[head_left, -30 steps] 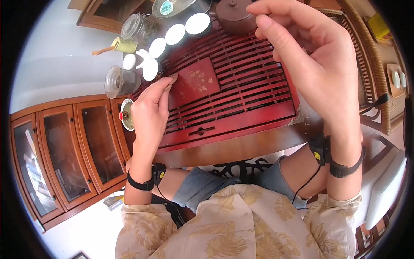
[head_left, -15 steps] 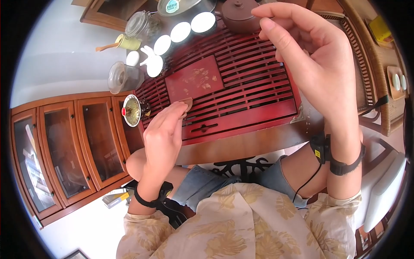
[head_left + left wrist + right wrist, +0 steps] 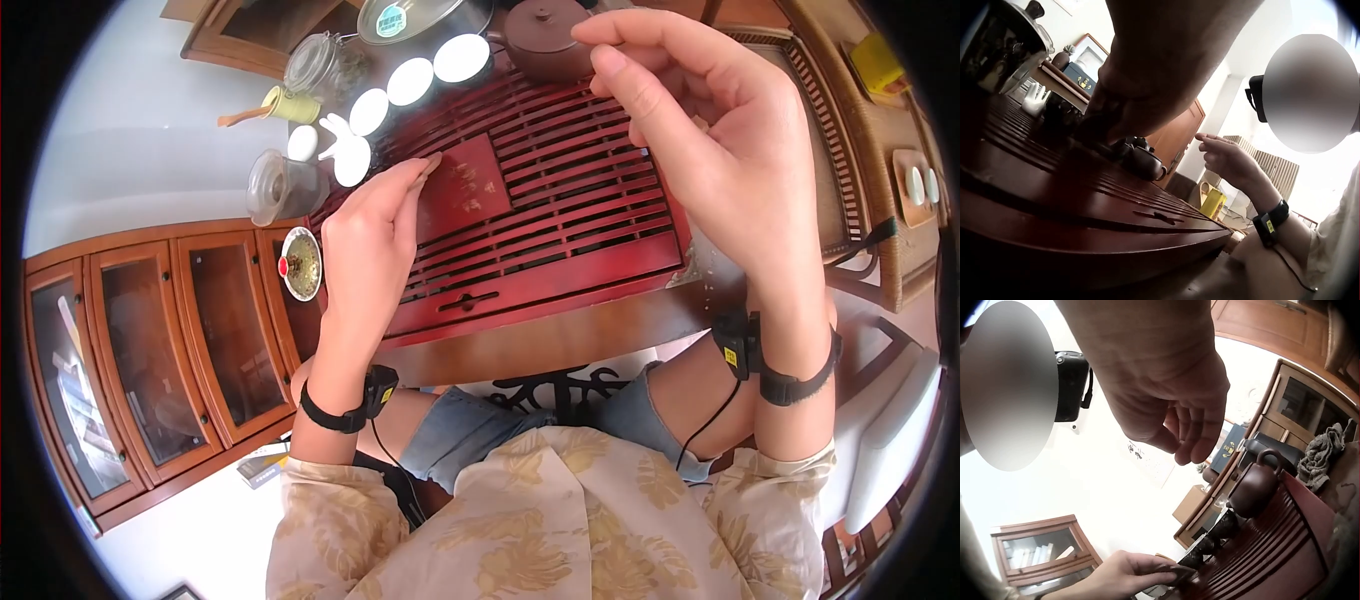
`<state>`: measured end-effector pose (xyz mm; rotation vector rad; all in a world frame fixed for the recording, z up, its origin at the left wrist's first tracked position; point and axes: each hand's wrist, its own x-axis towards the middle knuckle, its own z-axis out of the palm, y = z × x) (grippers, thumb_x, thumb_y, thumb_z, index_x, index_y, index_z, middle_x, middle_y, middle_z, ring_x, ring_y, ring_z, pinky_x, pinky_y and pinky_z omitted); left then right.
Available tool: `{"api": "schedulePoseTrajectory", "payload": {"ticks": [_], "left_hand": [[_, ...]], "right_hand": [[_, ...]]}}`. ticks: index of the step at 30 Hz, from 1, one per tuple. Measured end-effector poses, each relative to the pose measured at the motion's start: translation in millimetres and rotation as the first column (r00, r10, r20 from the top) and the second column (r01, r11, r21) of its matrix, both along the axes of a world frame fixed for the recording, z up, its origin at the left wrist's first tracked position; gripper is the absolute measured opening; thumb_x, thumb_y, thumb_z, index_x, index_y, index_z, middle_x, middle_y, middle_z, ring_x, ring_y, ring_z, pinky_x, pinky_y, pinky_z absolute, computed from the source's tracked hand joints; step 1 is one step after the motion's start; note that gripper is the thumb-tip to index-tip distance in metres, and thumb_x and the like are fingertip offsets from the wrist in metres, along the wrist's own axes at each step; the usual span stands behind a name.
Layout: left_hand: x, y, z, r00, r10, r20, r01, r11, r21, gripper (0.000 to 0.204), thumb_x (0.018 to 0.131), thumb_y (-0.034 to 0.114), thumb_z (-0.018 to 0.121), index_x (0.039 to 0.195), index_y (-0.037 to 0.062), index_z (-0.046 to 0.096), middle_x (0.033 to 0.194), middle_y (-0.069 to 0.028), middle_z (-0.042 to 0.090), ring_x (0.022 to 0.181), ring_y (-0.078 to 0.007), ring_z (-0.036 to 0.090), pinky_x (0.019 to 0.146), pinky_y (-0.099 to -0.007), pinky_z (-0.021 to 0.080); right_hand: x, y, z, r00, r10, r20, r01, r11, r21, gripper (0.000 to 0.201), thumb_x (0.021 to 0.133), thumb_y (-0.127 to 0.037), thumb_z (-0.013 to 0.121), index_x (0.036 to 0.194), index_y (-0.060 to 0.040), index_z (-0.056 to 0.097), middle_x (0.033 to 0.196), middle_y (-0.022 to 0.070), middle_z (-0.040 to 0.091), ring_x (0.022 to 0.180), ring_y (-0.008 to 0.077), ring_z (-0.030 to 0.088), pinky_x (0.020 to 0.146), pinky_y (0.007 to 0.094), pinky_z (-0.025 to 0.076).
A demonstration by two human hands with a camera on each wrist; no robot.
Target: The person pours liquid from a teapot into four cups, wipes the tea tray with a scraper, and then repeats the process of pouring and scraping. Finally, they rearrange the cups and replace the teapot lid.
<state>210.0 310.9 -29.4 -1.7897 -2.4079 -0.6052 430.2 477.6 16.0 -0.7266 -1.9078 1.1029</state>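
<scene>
My left hand (image 3: 372, 225) reaches over the red slatted tea tray (image 3: 560, 262). Between its fingertips and thumb it pinches a small, thin brown pad (image 3: 432, 165) that looks like folded cloth, at the left part of the tray's inlaid panel (image 3: 470, 180). The fingers cover most of the pad; its dark edge also shows in the right wrist view. My right hand (image 3: 735, 150) is raised above the tray's right side, fingers loosely bent, thumb and forefinger apart, holding nothing. In the head view it overlaps the area beside the brown teapot (image 3: 545, 40).
Along the tray's back left stand several cups (image 3: 410, 81), white-looking from above, and a white rabbit-eared figure (image 3: 337, 128). Glass jars (image 3: 285, 187) are further left. A lidded bowl with a red knob (image 3: 301, 262) stands at the left. A wicker-edged stand (image 3: 868, 190) is on the right.
My left hand first drew the brown pad toward the tray's near edge, then slid it forward again onto the inlaid panel. The right hand has stayed almost still.
</scene>
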Motion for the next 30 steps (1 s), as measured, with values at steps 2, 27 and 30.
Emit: {"api": "schedulePoseTrajectory", "payload": {"ticks": [2, 27, 30], "left_hand": [[-2, 1, -8, 1.000, -0.020, -0.010, 0.020, 1.000, -0.005, 0.021, 0.099, 0.000, 0.074, 0.120, 0.0007, 0.080, 0.114, -0.0199, 0.081, 0.104, -0.0368, 0.080, 0.091, -0.0416, 0.064], [14, 20, 15, 0.998, -0.058, 0.003, 0.058, 0.998, 0.025, 0.023, 0.099, 0.000, 0.073, 0.121, 0.0029, 0.080, 0.114, -0.0187, 0.081, 0.105, -0.0387, 0.079, 0.089, -0.0423, 0.065], [14, 32, 6, 0.996, -0.084, 0.010, 0.084, 0.996, 0.011, 0.022, 0.100, 0.001, 0.073, 0.120, 0.0024, 0.080, 0.113, -0.0186, 0.082, 0.105, -0.0385, 0.079, 0.089, -0.0430, 0.065]], "right_hand": [[4, 13, -10, 0.988, 0.087, -0.128, -0.100, 0.990, -0.097, 0.017, 0.105, 0.001, 0.072, 0.119, 0.0109, 0.075, 0.099, 0.0082, 0.078, 0.086, 0.0067, 0.068, 0.071, 0.0228, 0.056], [3, 15, -28, 0.994, 0.088, -0.068, -0.096, 0.987, -0.128, 0.024, 0.110, -0.013, 0.073, 0.130, -0.0016, 0.079, 0.104, 0.0005, 0.078, 0.089, 0.0031, 0.068, 0.077, 0.0193, 0.054], [5, 15, -28, 0.993, 0.096, -0.063, -0.104, 0.984, -0.145, 0.023, 0.110, -0.014, 0.072, 0.129, -0.0025, 0.079, 0.103, -0.0012, 0.078, 0.094, 0.0032, 0.070, 0.079, 0.0201, 0.057]]}}
